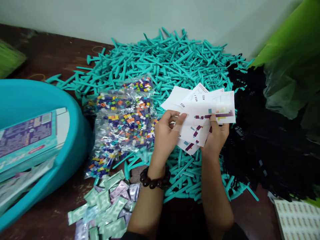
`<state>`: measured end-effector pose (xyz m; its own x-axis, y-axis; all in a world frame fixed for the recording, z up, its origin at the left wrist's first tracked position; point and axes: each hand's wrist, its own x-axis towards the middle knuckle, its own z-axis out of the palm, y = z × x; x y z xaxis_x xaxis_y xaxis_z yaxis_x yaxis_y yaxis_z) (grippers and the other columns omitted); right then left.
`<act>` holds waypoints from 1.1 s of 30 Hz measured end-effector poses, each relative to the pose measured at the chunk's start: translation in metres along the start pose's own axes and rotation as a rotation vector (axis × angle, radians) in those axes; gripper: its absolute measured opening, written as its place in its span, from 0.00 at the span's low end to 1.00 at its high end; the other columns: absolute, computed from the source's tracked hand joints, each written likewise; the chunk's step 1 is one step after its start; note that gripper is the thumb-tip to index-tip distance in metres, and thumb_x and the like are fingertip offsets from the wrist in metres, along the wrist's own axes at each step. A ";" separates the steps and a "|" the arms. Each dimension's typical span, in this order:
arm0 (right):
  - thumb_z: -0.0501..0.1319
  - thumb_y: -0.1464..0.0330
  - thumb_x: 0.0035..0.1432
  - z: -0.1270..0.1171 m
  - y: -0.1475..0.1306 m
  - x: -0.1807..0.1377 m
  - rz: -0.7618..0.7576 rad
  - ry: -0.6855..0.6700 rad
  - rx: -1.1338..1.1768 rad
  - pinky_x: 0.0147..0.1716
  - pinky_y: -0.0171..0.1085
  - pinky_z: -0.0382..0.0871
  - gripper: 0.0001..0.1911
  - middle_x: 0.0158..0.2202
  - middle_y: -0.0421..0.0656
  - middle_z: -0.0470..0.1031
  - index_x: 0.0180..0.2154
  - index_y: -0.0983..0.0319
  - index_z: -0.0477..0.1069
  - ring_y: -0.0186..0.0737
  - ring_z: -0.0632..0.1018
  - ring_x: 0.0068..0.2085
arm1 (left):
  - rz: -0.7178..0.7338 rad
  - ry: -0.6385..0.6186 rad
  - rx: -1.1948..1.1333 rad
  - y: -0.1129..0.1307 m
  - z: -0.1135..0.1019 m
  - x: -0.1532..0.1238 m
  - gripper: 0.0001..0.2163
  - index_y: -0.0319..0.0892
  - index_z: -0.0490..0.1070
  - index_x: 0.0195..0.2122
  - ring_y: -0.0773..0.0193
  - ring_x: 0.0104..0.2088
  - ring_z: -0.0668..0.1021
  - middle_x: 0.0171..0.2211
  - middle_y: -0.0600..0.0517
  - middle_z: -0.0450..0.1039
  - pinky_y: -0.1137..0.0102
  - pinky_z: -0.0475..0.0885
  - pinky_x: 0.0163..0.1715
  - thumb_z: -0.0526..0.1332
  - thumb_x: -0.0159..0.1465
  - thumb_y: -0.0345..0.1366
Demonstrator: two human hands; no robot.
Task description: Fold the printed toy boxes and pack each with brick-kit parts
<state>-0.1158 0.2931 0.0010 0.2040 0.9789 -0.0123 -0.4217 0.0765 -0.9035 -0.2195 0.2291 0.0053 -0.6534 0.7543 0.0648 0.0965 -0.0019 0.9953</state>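
While both hands sit above the heap of teal plastic sticks (160, 56), left hand (166, 133) and right hand (217, 133) fingers pinch the fanned paper slips (212, 101); fan spreads up-right, right thumb on top slip.

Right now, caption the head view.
Left hand and right hand fan white printed cards over a teal stick pile beside bagged coloured tiles.

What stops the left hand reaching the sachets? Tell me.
Likely yes, nothing blocks it: the sachets lie uncovered beside that forearm. The left hand is only busy pinching the cards.
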 end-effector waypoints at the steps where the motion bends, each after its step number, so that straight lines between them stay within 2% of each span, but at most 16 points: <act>1: 0.69 0.66 0.52 0.000 0.000 0.000 0.012 -0.007 -0.010 0.58 0.47 0.75 0.25 0.48 0.44 0.83 0.53 0.63 0.75 0.42 0.83 0.49 | -0.020 -0.007 -0.046 0.000 -0.002 0.001 0.16 0.45 0.73 0.37 0.69 0.20 0.64 0.26 0.55 0.73 0.71 0.56 0.20 0.69 0.61 0.52; 3: 0.70 0.65 0.51 -0.001 -0.001 0.000 0.037 -0.037 -0.047 0.57 0.48 0.76 0.25 0.45 0.45 0.84 0.51 0.63 0.76 0.43 0.83 0.47 | -0.042 0.007 -0.123 0.001 -0.005 0.002 0.18 0.46 0.73 0.41 0.69 0.19 0.63 0.26 0.56 0.72 0.72 0.55 0.18 0.71 0.59 0.53; 8: 0.71 0.65 0.49 0.002 0.000 -0.004 0.062 -0.102 -0.033 0.54 0.47 0.78 0.24 0.42 0.44 0.84 0.49 0.63 0.77 0.43 0.83 0.46 | -0.017 0.069 -0.127 0.001 -0.011 0.003 0.17 0.45 0.67 0.30 0.69 0.20 0.58 0.21 0.58 0.59 0.71 0.52 0.20 0.67 0.63 0.51; 10: 0.72 0.66 0.48 0.002 0.001 -0.005 0.056 -0.104 -0.017 0.52 0.45 0.78 0.24 0.41 0.44 0.84 0.48 0.63 0.77 0.43 0.83 0.46 | 0.005 0.105 -0.078 0.001 -0.010 0.003 0.18 0.44 0.65 0.27 0.69 0.21 0.58 0.21 0.58 0.57 0.71 0.52 0.20 0.66 0.65 0.52; 16: 0.69 0.65 0.53 0.001 0.004 -0.004 -0.012 -0.078 -0.067 0.55 0.47 0.77 0.22 0.44 0.45 0.83 0.50 0.63 0.76 0.43 0.83 0.47 | 0.000 0.082 -0.041 0.001 -0.009 0.003 0.20 0.44 0.65 0.25 0.70 0.20 0.57 0.20 0.58 0.58 0.72 0.51 0.20 0.66 0.64 0.53; 19: 0.68 0.65 0.54 0.001 0.004 -0.003 -0.052 -0.030 -0.048 0.58 0.48 0.76 0.23 0.48 0.45 0.82 0.53 0.62 0.74 0.43 0.83 0.50 | -0.063 -0.019 -0.108 0.003 -0.011 0.003 0.16 0.43 0.71 0.33 0.71 0.19 0.62 0.23 0.57 0.68 0.73 0.54 0.18 0.71 0.57 0.50; 21: 0.68 0.65 0.55 0.001 0.004 -0.001 -0.069 -0.011 -0.036 0.61 0.48 0.74 0.24 0.52 0.46 0.81 0.54 0.61 0.73 0.43 0.82 0.51 | -0.093 -0.095 -0.149 0.005 -0.012 0.003 0.17 0.43 0.73 0.38 0.70 0.20 0.67 0.26 0.54 0.74 0.74 0.58 0.19 0.74 0.54 0.46; 23: 0.67 0.65 0.57 0.001 0.003 0.000 -0.081 -0.016 -0.045 0.62 0.49 0.73 0.25 0.54 0.46 0.80 0.56 0.61 0.72 0.43 0.82 0.53 | -0.092 -0.115 -0.155 0.005 -0.012 0.003 0.16 0.42 0.74 0.35 0.69 0.21 0.68 0.26 0.53 0.74 0.74 0.59 0.20 0.74 0.53 0.45; 26: 0.65 0.65 0.59 0.000 0.002 0.001 -0.088 -0.038 -0.073 0.60 0.49 0.75 0.25 0.53 0.47 0.80 0.58 0.61 0.71 0.44 0.82 0.54 | -0.092 -0.073 -0.109 0.003 -0.011 0.003 0.14 0.41 0.74 0.31 0.70 0.20 0.64 0.21 0.54 0.71 0.73 0.56 0.20 0.72 0.56 0.47; 28: 0.65 0.65 0.59 0.001 0.002 0.000 -0.091 -0.040 -0.073 0.59 0.49 0.76 0.25 0.53 0.47 0.80 0.58 0.61 0.70 0.44 0.81 0.54 | -0.080 -0.042 -0.050 0.001 -0.009 0.002 0.15 0.42 0.73 0.29 0.70 0.19 0.60 0.19 0.57 0.65 0.72 0.53 0.20 0.70 0.58 0.49; 31: 0.64 0.65 0.60 0.001 0.003 -0.001 -0.101 -0.042 -0.074 0.59 0.49 0.76 0.25 0.54 0.48 0.79 0.59 0.62 0.69 0.45 0.81 0.56 | -0.020 0.017 0.036 0.000 -0.007 0.001 0.20 0.43 0.67 0.22 0.70 0.19 0.56 0.17 0.59 0.53 0.70 0.48 0.20 0.65 0.64 0.51; 33: 0.63 0.65 0.62 0.000 0.005 -0.001 -0.116 -0.039 -0.093 0.60 0.50 0.75 0.25 0.55 0.48 0.78 0.60 0.61 0.67 0.45 0.80 0.56 | 0.000 0.034 0.034 0.001 -0.007 0.001 0.23 0.43 0.64 0.20 0.70 0.20 0.55 0.17 0.59 0.50 0.70 0.48 0.20 0.64 0.65 0.52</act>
<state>-0.1181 0.2925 -0.0036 0.2117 0.9712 0.1094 -0.3129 0.1734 -0.9338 -0.2252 0.2254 0.0069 -0.6787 0.7312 0.0679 0.1219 0.0210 0.9923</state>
